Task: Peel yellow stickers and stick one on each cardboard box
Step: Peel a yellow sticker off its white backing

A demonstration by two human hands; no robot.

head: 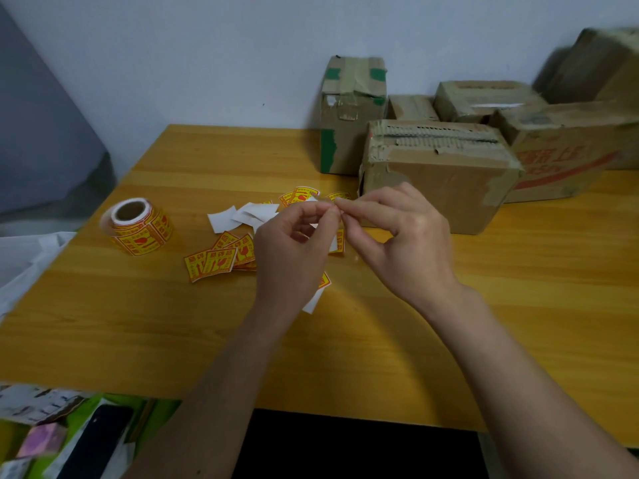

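Pinching one sticker (338, 240) together, left hand (294, 250), right hand (403, 236), fingertips meeting above table (138, 323)

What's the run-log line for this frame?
phase: peeling | left hand + right hand: pinching one sticker | roll: table left | boxes: no yellow sticker seen

2 hands (294, 250) (404, 240), 1 sticker roll (138, 226), 6 cardboard boxes (439, 174)
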